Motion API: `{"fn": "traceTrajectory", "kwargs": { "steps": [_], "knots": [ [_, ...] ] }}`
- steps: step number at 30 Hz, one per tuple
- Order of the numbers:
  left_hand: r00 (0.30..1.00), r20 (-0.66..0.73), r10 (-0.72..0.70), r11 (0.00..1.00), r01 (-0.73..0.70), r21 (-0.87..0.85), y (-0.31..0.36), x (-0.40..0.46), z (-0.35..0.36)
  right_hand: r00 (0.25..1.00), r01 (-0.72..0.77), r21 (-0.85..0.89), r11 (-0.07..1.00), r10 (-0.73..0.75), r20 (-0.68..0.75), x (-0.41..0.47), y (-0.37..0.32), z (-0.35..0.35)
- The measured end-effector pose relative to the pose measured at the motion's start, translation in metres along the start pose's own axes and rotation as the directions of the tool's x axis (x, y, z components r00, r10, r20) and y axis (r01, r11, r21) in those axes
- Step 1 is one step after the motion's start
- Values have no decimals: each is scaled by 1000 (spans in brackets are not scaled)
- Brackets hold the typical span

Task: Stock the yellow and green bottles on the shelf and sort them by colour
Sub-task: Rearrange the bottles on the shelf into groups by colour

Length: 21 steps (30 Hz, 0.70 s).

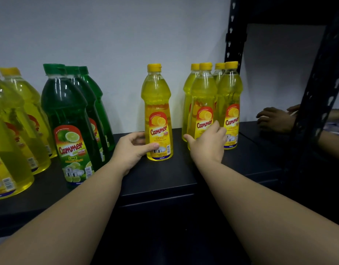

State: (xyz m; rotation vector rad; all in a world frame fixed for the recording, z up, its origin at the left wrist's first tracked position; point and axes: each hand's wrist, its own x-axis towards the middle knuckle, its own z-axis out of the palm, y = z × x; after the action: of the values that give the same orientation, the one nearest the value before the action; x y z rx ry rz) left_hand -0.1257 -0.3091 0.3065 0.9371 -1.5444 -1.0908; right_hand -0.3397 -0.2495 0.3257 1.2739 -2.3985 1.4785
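Note:
A single yellow bottle [157, 111] stands upright in the middle of the black shelf [157, 180]. My left hand [131, 150] grips its base, thumb across the front of the label. To its right stand several yellow bottles [229, 104] in a tight group. My right hand [208, 144] reaches in at the base of the front-left bottle of that group [202, 104], fingers relaxed and touching it. Left of centre, three green bottles [67, 119] stand in a row going back. Further left are more yellow bottles [14, 119].
A black perforated upright [234, 31] of the rack stands behind the right group, and another upright [321, 88] is nearer on the right. Another person's hand [273, 119] rests on the neighbouring shelf behind it. A white wall backs the shelf.

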Motion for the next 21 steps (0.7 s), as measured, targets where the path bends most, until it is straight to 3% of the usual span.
{"fn": "traceTrajectory", "kwargs": {
  "steps": [9,16,21],
  "knots": [
    [1000,-1,-5,1000,5,-2,4,-3,1,1000,-3,41,999,2,20,-21,3,-15],
    [999,-21,-29,999,28,-41,8,-6,4,970,69,184,980,-109,218,-46,9,-31],
    [996,-62,-68,997,65,-47,5,-1,0,892,94,319,943,-223,394,-38,13,-32]
  ]
}}
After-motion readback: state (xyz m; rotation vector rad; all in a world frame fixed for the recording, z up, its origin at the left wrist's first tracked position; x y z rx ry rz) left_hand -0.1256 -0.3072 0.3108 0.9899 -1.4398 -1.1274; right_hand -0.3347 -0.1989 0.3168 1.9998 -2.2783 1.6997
